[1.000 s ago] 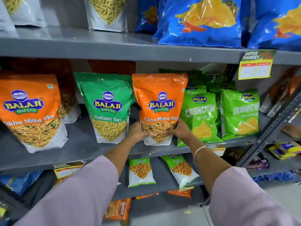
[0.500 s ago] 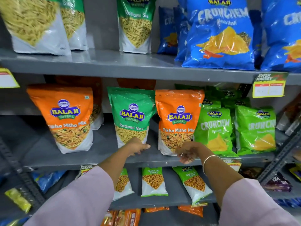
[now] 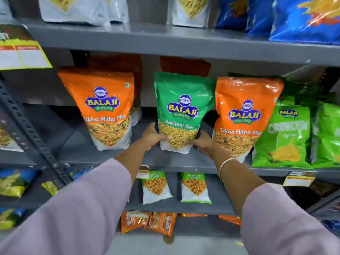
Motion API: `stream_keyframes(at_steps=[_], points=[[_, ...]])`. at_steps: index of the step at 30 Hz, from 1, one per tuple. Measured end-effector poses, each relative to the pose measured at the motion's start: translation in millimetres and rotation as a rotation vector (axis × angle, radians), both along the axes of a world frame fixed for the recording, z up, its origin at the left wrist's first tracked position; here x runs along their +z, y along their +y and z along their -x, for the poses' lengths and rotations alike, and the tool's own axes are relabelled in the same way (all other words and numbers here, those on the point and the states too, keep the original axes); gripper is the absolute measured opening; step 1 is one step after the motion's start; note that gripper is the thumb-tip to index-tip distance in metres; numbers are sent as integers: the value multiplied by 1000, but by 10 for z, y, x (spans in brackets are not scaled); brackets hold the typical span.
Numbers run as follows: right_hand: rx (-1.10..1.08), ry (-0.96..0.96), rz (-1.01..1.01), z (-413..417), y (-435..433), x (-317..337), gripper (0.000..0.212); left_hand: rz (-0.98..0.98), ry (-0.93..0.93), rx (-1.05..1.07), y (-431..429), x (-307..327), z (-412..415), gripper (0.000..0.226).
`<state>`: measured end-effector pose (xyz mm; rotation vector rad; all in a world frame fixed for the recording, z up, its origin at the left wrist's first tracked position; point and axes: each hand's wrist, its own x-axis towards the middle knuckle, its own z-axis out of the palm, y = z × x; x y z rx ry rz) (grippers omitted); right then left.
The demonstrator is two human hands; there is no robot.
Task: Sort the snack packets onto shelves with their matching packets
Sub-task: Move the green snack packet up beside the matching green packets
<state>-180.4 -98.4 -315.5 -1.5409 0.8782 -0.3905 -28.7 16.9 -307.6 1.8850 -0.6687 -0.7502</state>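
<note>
The green Balaji Wafers "Ratlami Sev" pouch (image 3: 182, 115) stands upright near the front edge of the middle shelf (image 3: 184, 163), with an orange "Tikha Mitha Mix" pouch (image 3: 108, 109) to one side and a second orange Tikha Mitha Mix pouch (image 3: 242, 116) to the other, so it looks like the odd one out in an orange row. The left hand (image 3: 151, 136) is curled round its lower left edge and the right hand (image 3: 204, 144) round its lower right corner, fingers closed on the clear window at the base (a low two-sided hold that keeps a tall pouch from flopping). I judge it is about to be lifted out, probably to the top shelf (image 3: 165, 41), where pale pouches of yellow sev (image 3: 189, 11) stand. Light green "Crunchem" bags (image 3: 283, 137) fill the middle shelf's right end.
</note>
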Motion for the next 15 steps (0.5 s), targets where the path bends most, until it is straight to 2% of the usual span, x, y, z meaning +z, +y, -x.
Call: stream_keyframes(at_steps=[1, 2, 4, 10, 15], points=[[-20, -38, 12, -22, 12, -31, 68, 2, -3, -13, -24, -7, -7, 88], [-48, -55, 34, -45, 18, -59, 59, 5, -8, -20, -41, -16, -4, 76], [-95, -97, 77, -77, 19, -84, 55, 25, -19, -2, -57, -23, 6, 59], [-120, -81, 114, -71, 72, -120, 73, 59, -61, 28, 45, -8, -46, 61], [-74, -74, 125, -58, 298, -18, 68, 51, -107, 12, 250, 40, -70, 64]])
